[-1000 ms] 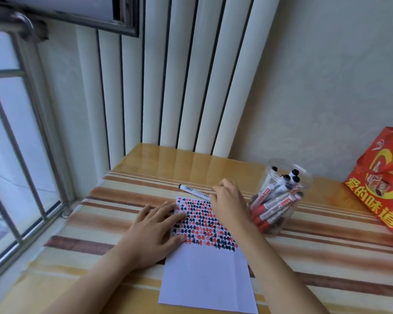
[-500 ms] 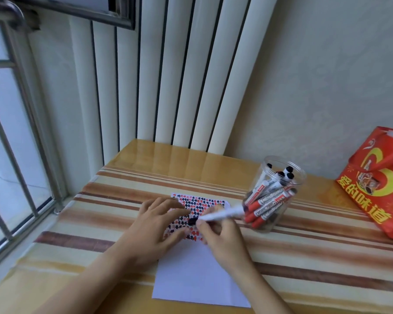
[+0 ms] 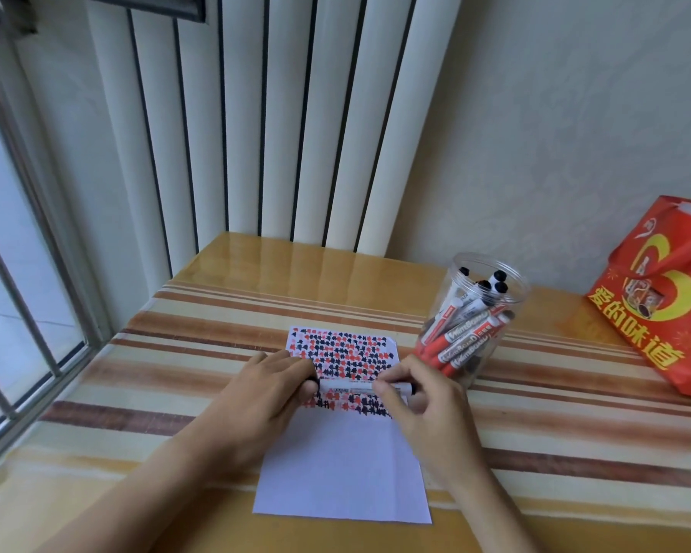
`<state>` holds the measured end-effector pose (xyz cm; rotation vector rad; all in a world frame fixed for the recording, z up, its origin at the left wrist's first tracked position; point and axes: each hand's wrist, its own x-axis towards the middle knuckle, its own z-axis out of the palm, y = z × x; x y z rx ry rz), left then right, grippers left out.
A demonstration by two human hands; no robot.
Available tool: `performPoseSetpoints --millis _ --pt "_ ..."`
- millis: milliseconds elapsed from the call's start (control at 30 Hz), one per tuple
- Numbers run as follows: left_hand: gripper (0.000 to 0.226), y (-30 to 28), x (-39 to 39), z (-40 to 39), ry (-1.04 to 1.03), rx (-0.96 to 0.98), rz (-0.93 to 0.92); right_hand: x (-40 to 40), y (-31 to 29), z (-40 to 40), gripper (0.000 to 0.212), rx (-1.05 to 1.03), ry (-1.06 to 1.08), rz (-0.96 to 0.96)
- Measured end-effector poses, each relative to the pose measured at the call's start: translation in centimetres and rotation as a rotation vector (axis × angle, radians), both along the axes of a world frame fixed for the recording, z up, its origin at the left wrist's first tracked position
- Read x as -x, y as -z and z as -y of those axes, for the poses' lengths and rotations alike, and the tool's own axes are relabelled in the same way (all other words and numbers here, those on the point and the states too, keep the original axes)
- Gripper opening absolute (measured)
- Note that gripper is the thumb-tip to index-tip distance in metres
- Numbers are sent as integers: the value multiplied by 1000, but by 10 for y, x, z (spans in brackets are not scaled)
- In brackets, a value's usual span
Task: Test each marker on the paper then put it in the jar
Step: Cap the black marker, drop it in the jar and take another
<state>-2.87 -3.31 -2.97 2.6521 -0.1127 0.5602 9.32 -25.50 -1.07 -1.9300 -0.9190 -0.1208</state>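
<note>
Striped in cream and brown under a glossy cover, the table (image 3: 176, 353) runs from a barred window (image 3: 25, 273) on the left to a red printed bag (image 3: 663, 309) on the right, with white vertical slats (image 3: 276, 133) rising behind its far edge.

From the head camera, a white paper (image 3: 336, 472) lies in the middle of the table, its near edge close to the table's front edge and its far half covered in rows of red and black marks. Both hands meet over the lower rows. The left hand (image 3: 256, 397) has its fingers curled round the black cap end of a white marker (image 3: 356, 388), which lies level across the sheet. The right hand (image 3: 423, 409) pinches the other end of the barrel between thumb and fingertips.

Just beyond the right hand stands a clear plastic jar (image 3: 511, 273), open at the top, holding a leaning bundle of red and black markers. Bare striped table stretches between the jar and the bag, and more lies to the left of the paper toward the window.
</note>
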Motion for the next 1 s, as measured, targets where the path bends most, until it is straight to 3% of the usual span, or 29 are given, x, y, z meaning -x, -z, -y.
performPoseSetpoints --millis 33,100,367,533,767,833,933,1000 --pt "33 1 -1 2 -15 -33 -2 1 3 -1 7 97 -17 263" --pt "31 1 -3 5 -29 -63 5 11 8 -12 11 236 -77 548" --pt "27 5 -5 10 56 -54 33 26 19 -33 22 345 -13 816" --pt "19 3 -9 10 39 -121 79 28 18 -33 25 393 19 784" --pt "21 -3 -13 2 -36 -148 183 19 11 -27 47 433 116 663" --pt "27 -2 -14 -1 -93 -90 226 11 11 -19 46 417 152 614" --pt "6 7 -25 -1 -173 -14 201 5 13 -15 40 331 134 446" --pt "15 13 -33 -2 -222 21 142 3 16 -17 31 259 91 326"
